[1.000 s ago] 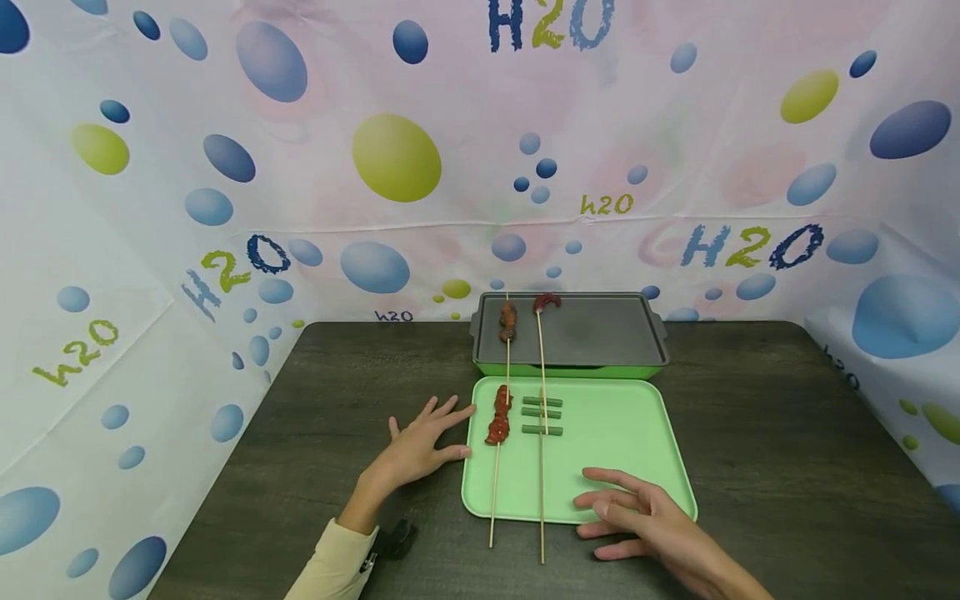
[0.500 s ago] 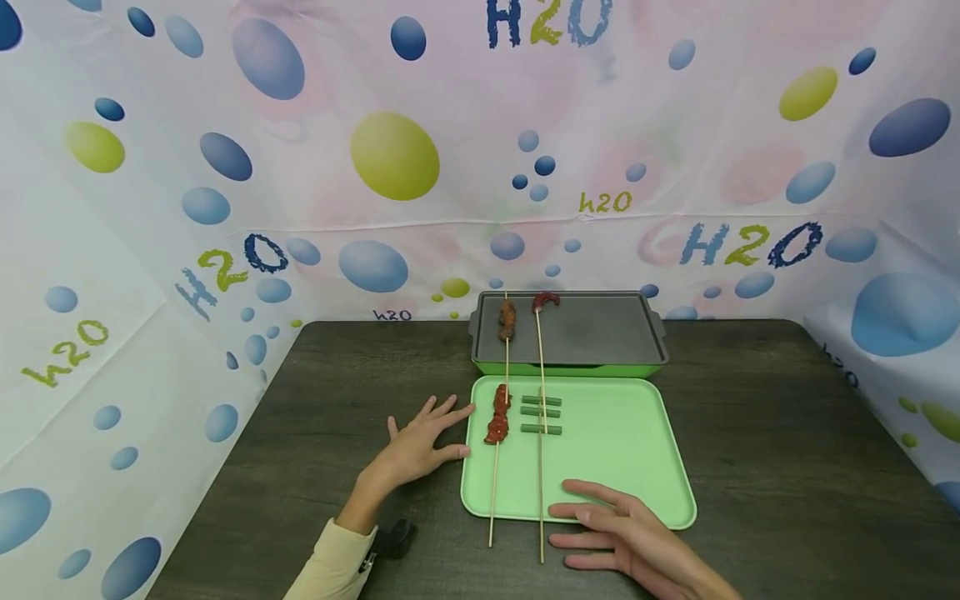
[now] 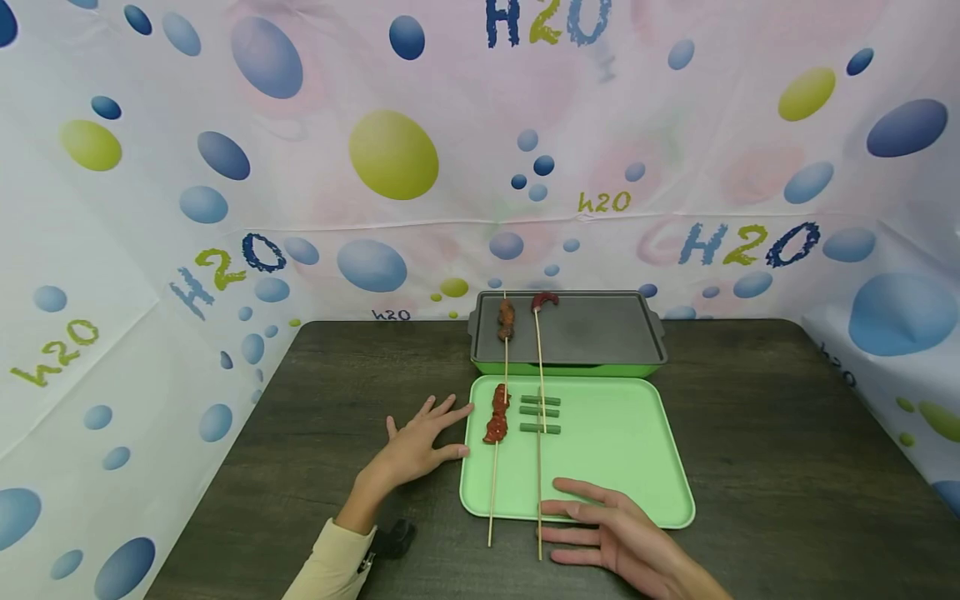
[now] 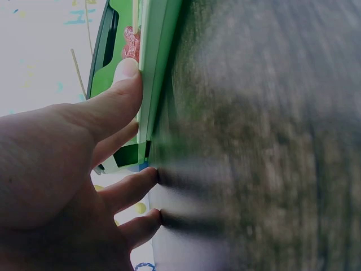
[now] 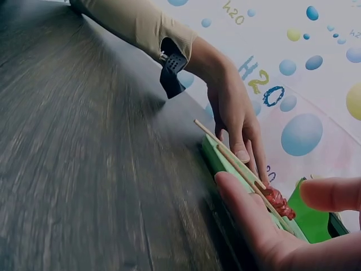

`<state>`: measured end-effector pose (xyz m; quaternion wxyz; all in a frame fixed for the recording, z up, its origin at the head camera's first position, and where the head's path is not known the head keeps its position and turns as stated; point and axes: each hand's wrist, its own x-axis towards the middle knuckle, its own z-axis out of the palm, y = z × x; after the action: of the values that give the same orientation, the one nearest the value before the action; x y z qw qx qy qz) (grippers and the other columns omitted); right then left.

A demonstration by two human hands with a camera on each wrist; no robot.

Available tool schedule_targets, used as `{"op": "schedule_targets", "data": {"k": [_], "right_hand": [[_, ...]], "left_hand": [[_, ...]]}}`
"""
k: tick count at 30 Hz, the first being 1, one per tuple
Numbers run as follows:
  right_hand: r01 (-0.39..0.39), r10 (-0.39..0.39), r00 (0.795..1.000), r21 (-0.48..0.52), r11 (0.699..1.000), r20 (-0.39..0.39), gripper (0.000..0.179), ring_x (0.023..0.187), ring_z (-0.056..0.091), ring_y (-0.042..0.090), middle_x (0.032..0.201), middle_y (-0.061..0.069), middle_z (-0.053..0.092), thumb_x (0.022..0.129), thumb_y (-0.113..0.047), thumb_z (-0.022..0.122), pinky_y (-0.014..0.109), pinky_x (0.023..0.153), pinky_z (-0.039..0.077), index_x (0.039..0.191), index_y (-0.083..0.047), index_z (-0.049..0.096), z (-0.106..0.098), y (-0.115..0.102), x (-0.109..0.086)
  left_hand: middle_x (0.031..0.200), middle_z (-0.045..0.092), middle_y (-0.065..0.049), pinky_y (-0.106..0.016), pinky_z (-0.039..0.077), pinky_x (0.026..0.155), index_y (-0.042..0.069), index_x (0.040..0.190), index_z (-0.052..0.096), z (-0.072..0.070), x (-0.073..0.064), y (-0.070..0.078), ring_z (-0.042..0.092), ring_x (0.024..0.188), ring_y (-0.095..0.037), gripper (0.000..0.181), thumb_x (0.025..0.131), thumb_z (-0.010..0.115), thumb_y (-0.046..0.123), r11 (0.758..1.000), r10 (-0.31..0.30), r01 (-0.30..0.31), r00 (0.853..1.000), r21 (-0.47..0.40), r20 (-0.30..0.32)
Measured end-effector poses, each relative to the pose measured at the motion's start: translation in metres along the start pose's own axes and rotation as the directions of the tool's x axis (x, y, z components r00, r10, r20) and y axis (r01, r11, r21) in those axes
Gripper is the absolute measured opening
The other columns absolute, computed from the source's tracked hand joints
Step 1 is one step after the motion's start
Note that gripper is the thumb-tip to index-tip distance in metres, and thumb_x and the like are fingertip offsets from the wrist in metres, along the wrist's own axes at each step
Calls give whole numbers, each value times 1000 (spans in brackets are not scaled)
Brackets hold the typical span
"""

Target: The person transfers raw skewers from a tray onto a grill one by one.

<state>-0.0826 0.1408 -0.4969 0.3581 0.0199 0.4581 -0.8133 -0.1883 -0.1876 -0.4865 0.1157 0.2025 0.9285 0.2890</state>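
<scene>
My left hand [image 3: 420, 446] rests with fingers spread at the left edge of the light green tray [image 3: 615, 450]; in the left wrist view the thumb touches its rim. On the tray lies a skewer of red meat [image 3: 497, 417]. Beside it is a skewer holding green bean pieces [image 3: 540, 428], its bare stick jutting over the front edge. My right hand [image 3: 611, 529] hovers at that stick's near end, fingers extended and apart. From the right wrist view, its thumb [image 5: 242, 203] and a finger stand apart near the stick; whether they touch it, I cannot tell.
Behind the tray stands a green grill with a dark plate [image 3: 600, 329]. A brown meat skewer [image 3: 507, 321] and a skewer with a curled dark red piece [image 3: 543, 302] lie on it, their sticks reaching over the tray. A printed curtain [image 3: 480, 150] closes off the back.
My right hand has moved left, from over the tray's front right part to the near end of the green bean skewer. The left hand has stayed in place.
</scene>
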Motion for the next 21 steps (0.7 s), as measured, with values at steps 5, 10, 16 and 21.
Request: {"op": "schedule_targets", "data": {"k": [5, 10, 16, 21], "right_hand": [[-1, 1, 1000, 14, 1000, 16, 75, 128, 59, 41, 141, 21, 58, 107, -15, 56, 53, 104, 49, 161, 8, 10, 4, -1, 3], [28, -28, 1000, -24, 999, 14, 70, 126, 62, 35, 141, 20, 58, 108, -15, 55, 50, 103, 50, 161, 7, 16, 9, -2, 5], [58, -66, 996, -125, 991, -63, 68, 112, 69, 25, 127, 14, 67, 104, -15, 63, 45, 94, 57, 158, 7, 29, 13, -4, 6], [64, -85, 989, -168, 984, -125, 68, 104, 71, 22, 119, 12, 71, 100, -15, 69, 40, 88, 59, 156, 6, 35, 14, -5, 8]], "left_hand": [[167, 29, -10, -88, -9, 99, 26, 157, 47, -1, 0, 0, 12, 155, -41, 68, 96, 71, 41, 1000, 1, -1, 1000, -1, 1], [167, 29, -10, -88, -8, 99, 26, 157, 47, -1, 0, 0, 12, 156, -41, 67, 96, 71, 41, 1000, 0, 0, 1000, 2, 0], [167, 29, -10, -88, -8, 99, 27, 157, 46, -1, 1, -1, 12, 156, -40, 68, 95, 70, 42, 1000, 3, -2, 1000, 13, -4], [167, 29, -10, -88, -8, 99, 27, 157, 47, -1, 0, 0, 12, 156, -41, 68, 95, 71, 41, 1000, 1, -1, 1000, 11, -2]]}}
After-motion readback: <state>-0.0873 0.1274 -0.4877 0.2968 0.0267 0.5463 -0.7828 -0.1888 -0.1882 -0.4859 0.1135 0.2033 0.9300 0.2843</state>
